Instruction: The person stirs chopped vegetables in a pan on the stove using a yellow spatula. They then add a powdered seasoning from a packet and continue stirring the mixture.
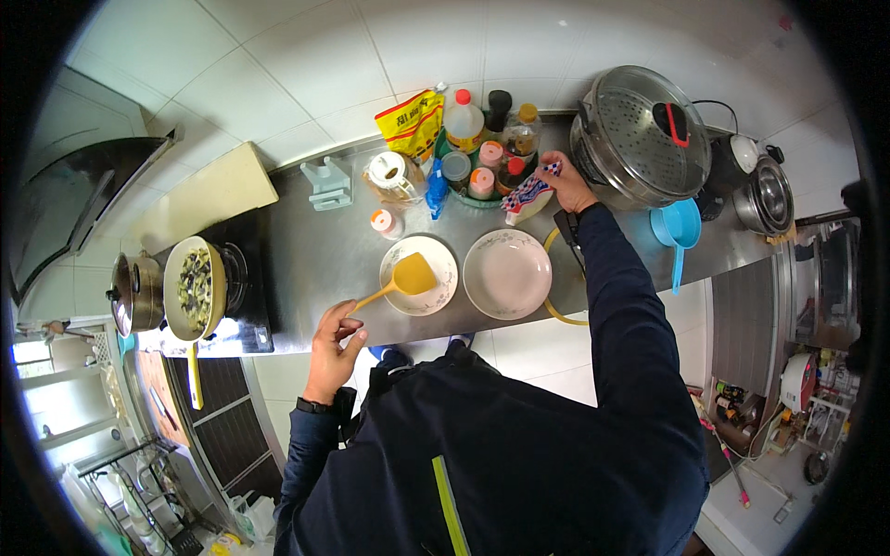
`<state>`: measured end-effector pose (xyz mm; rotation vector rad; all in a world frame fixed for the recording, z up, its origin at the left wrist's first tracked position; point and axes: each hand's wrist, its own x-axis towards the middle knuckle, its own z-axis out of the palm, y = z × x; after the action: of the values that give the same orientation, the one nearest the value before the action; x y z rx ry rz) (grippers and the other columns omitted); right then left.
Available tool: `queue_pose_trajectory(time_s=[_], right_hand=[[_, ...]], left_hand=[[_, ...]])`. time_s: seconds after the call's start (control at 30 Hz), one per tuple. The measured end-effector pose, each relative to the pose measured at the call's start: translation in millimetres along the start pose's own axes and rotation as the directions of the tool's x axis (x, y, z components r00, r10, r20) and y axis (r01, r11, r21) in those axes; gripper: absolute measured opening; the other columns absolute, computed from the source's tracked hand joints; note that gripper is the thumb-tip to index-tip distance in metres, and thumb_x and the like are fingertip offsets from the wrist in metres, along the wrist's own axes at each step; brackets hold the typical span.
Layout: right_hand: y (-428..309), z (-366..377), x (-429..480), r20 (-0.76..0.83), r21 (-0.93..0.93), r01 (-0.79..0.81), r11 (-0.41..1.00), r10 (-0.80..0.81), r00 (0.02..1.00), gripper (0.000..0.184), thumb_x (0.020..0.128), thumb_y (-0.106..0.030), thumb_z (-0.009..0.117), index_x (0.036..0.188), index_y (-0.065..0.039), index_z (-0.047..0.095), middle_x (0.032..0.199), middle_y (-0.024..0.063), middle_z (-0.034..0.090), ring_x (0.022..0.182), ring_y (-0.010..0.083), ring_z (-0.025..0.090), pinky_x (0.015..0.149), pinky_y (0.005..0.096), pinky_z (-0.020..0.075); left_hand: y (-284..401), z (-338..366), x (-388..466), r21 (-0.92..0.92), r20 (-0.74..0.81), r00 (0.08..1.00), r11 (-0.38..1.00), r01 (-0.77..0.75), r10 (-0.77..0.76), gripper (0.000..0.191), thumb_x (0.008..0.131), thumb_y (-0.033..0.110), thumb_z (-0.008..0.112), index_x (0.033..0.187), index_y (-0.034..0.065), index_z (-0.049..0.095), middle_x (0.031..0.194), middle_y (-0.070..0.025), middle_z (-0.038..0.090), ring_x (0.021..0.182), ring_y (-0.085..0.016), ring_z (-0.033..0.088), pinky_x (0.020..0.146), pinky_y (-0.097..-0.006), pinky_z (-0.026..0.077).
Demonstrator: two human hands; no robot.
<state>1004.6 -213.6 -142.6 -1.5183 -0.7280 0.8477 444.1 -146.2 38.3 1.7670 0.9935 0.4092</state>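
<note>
My right hand (571, 183) grips the top of a soft seasoning packet (531, 197) with a checkered band, beside the green basket (480, 201) of bottles and jars. My left hand (334, 352) is near the counter's front edge, its fingers curled at the handle end of a yellow spatula (413, 274); whether it grips the handle I cannot tell. The spatula's blade rests over a white floral plate (445, 300). To the right of it stands a shallow white bowl (507, 274). A yellow pan (172, 278) on the stove at the left holds chopped food (195, 288).
A large steamer pot (626, 187) with a glass lid stands at the back right, near a blue ladle-like scoop (676, 224) and stacked metal bowls (763, 198). A glass pitcher (396, 177), a shaker jar (386, 224) and a yellow bag (415, 125) stand behind the plates. A lidded pot (139, 295) is far left.
</note>
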Motion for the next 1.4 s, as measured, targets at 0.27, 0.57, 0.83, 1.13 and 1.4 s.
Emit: queue_pose_trajectory(time_s=[0.27,0.57,0.83,1.13,1.4], right_hand=[[23,45,-44,-0.429,-0.027,-0.059,0.998,0.042,0.903,0.087,0.099,-0.041,0.068,0.159,0.004,0.023,0.162,0.0226,0.031,0.146,0.0283,0.038,0.114,0.0358,0.0358],[18,168,-196,-0.259,-0.005,-0.399,0.917,0.385,0.886,0.015,0.094,-0.017,0.064,0.1,-0.003,0.065,0.076,0.0018,0.062,0.067,0.0128,0.059,0.063,0.0268,0.0472],[-35,299,-234,0.57,-0.287,-0.598,0.749,0.635,0.521,0.037,0.094,-0.014,0.068,0.126,-0.001,0.057,0.114,0.0081,0.066,0.1,0.0165,0.065,0.084,0.0317,0.0554],[-132,471,-257,0.397,-0.221,-0.13,0.967,0.211,0.893,0.068,0.091,0.003,0.062,0.151,-0.002,0.031,0.13,0.0187,0.058,0.097,0.0217,0.069,0.084,0.0335,0.0566],[-219,613,-280,0.267,-0.221,-0.042,0.974,0.102,0.958,0.057,0.101,-0.002,0.05,0.155,-0.004,0.033,0.103,0.0115,0.063,0.084,0.0171,0.064,0.075,0.0324,0.0529]], left_hand=[[-39,-19,-28,-0.077,-0.101,0.989,0.992,0.102,-0.109,0.041,0.094,0.0,0.068,0.134,0.003,0.06,0.122,-0.0076,0.066,0.102,-0.015,0.066,0.096,-0.031,0.054],[-200,4,57,0.649,0.083,0.98,0.736,-0.191,0.181,0.042,0.087,0.019,0.074,0.124,0.0035,0.063,0.113,-0.0205,0.068,0.105,-0.04,0.066,0.094,-0.0499,0.052],[-190,11,64,0.502,0.245,0.969,0.858,-0.111,-0.018,0.017,0.092,0.019,0.067,0.104,0.0078,0.07,0.093,-0.0181,0.072,0.088,-0.042,0.068,0.079,-0.0492,0.054],[-81,-83,20,-0.596,0.018,0.948,0.758,0.266,-0.318,0.023,0.094,0.015,0.074,0.097,-0.0023,0.06,0.082,-0.0092,0.066,0.079,-0.017,0.069,0.062,-0.0316,0.056],[-63,-249,-11,-0.428,-0.176,0.981,0.904,0.0,-0.083,0.042,0.09,0.026,0.078,0.107,-0.0064,0.058,0.106,-0.0226,0.063,0.088,-0.028,0.069,0.074,-0.0408,0.056]])
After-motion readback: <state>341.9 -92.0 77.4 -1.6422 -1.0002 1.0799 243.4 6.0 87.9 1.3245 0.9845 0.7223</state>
